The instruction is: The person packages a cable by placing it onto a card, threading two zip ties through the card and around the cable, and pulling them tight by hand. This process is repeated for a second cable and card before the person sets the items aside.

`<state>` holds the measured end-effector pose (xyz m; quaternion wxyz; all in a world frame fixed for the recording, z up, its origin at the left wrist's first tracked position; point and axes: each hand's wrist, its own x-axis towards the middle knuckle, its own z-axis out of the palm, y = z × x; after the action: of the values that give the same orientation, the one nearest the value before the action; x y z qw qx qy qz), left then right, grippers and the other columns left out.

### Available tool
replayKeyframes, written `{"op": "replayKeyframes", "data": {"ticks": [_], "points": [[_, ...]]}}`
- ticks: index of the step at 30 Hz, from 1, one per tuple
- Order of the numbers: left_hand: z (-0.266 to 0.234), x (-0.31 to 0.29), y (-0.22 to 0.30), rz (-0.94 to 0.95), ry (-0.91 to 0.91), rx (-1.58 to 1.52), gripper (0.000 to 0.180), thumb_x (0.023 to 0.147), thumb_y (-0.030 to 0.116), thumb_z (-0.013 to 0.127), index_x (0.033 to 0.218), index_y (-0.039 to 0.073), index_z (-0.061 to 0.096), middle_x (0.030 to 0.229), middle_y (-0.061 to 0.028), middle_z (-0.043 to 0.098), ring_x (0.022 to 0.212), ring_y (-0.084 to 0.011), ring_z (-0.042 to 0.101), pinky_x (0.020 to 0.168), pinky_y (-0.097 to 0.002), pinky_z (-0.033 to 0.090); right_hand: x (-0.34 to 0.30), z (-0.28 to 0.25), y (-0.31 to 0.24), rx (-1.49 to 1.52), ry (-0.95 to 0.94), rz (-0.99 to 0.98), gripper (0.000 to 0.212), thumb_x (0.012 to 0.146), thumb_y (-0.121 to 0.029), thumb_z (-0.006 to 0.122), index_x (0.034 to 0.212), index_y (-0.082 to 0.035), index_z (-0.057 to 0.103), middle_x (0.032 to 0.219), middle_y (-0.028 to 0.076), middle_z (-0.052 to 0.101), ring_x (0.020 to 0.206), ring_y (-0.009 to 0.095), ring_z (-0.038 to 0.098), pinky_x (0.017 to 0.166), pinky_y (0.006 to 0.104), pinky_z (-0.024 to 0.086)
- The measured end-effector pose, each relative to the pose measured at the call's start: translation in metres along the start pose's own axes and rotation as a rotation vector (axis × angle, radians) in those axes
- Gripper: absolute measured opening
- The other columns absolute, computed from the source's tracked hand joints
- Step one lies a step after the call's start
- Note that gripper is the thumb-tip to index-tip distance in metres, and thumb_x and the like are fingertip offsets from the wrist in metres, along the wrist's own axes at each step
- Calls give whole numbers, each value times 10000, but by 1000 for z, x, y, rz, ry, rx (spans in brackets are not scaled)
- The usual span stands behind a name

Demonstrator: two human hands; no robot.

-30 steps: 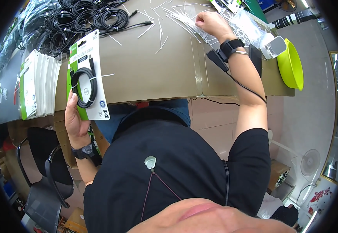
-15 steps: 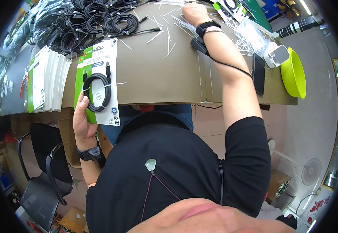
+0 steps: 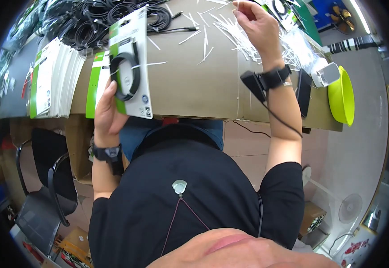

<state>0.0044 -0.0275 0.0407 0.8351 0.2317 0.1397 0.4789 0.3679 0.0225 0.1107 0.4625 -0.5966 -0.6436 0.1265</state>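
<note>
My left hand (image 3: 108, 111) grips the lower left edge of a white-and-green packaging card (image 3: 143, 85), the thumb on its front. A coiled black cable (image 3: 135, 80) lies against the card. One white tie (image 3: 156, 63) runs across the coil, its loose end sticking out to the right. At the far right my right hand (image 3: 262, 32) is raised above the table, with thumb and fingertips pinched on what looks like a thin white tie. Beneath and beside it lies a pile of loose white ties (image 3: 237, 38).
Another green-and-white card (image 3: 97, 85) lies behind my left hand, near a stack of cards (image 3: 60, 80). Black cables (image 3: 100, 22) are heaped at the far left. On the right are a black flat object (image 3: 305, 91), a clear bag (image 3: 299, 47) and a yellow-green bowl (image 3: 341, 100).
My right hand has come up off the tie pile, nearer and to the right. My left hand has lifted the card with the cable away and rightward, uncovering the card beneath.
</note>
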Motion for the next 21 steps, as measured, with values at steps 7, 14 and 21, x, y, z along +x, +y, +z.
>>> {"op": "replayKeyframes", "data": {"ticks": [7, 14, 21], "points": [[-11, 6, -16, -104, -322, -306, 417, 959, 313, 470, 1254, 18, 471, 892, -22, 572, 747, -134, 584, 668, -245, 448, -83, 58, -78, 731, -67, 33, 99, 887, 21, 581, 959, 0, 646, 910, 69, 659, 819, 135, 624, 743, 243, 493], [-27, -19, -16, -170, -217, -505, 519, 948, 431, 485, 1250, 9, 461, 822, -5, 520, 565, -36, 510, 526, -183, 379, -129, 106, -105, 1174, -177, 239, 112, 908, -53, 590, 1011, -14, 610, 945, 104, 649, 806, 157, 637, 738, 280, 518], [-28, -25, -17, -208, -198, -597, 527, 963, 427, 461, 1266, -4, 449, 953, -40, 598, 523, -27, 520, 487, -158, 374, -139, 127, -108, 1321, -174, 286, 110, 927, -70, 565, 1024, -22, 581, 947, 120, 641, 812, 177, 649, 740, 304, 541]]}}
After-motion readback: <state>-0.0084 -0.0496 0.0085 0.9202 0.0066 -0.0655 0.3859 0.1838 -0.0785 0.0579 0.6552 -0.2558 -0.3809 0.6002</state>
